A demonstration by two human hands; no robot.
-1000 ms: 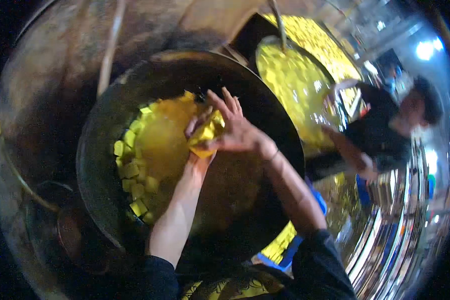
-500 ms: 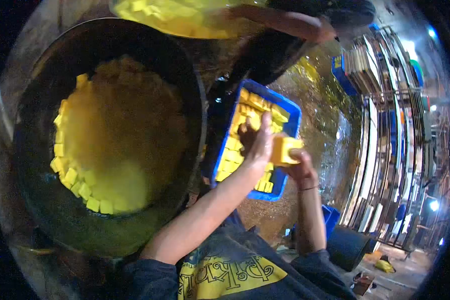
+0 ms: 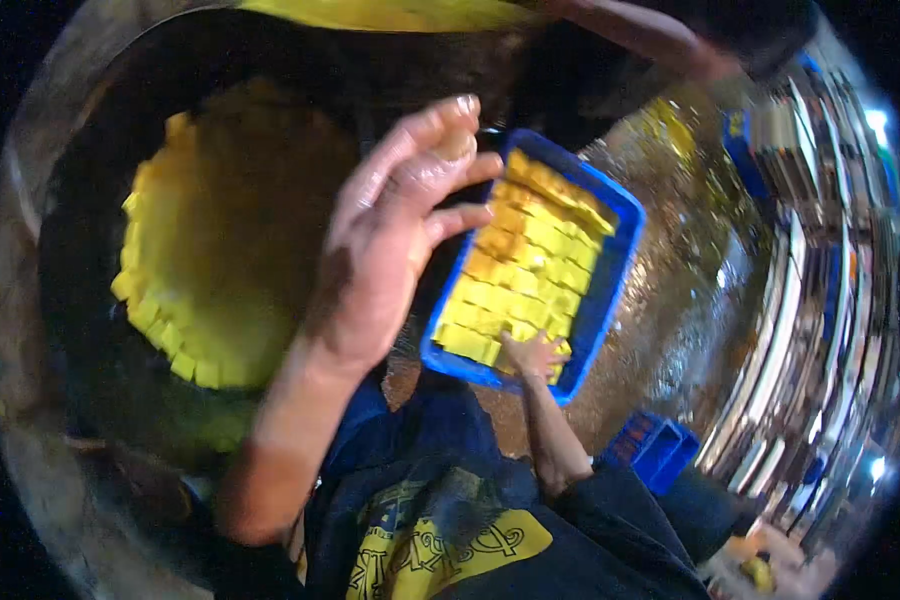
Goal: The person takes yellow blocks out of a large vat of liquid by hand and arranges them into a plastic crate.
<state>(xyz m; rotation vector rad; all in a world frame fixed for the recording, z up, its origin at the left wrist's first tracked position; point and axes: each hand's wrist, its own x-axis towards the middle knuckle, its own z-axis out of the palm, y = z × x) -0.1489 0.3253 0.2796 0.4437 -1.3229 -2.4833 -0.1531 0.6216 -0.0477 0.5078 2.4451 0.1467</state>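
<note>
My left hand (image 3: 380,225) is raised between the dark round pan and the blue crate, blurred. Its wet fingers are apart and partly curled, with nothing visible in them. My right hand (image 3: 535,357) reaches into the near end of the blue crate (image 3: 625,255), fingers spread over the yellow blocks that look like tofu (image 3: 515,270). These blocks lie in close rows inside the crate. Whatever is under my right palm is hidden. On the left, more yellow blocks (image 3: 160,335) line the edge of the cloudy liquid in the dark pan (image 3: 80,300).
A yellow-filled vessel (image 3: 390,14) shows at the top edge, with another person's arm (image 3: 660,35) close by. Right of the crate is wet, shiny floor (image 3: 670,290). A smaller blue crate (image 3: 653,452) stands near me. Racks of stacked boards (image 3: 800,300) line the right side.
My hands have parted: the left rose toward the pan, and the right, which held a yellow block, went down into the crate's near end. The view has shifted slightly.
</note>
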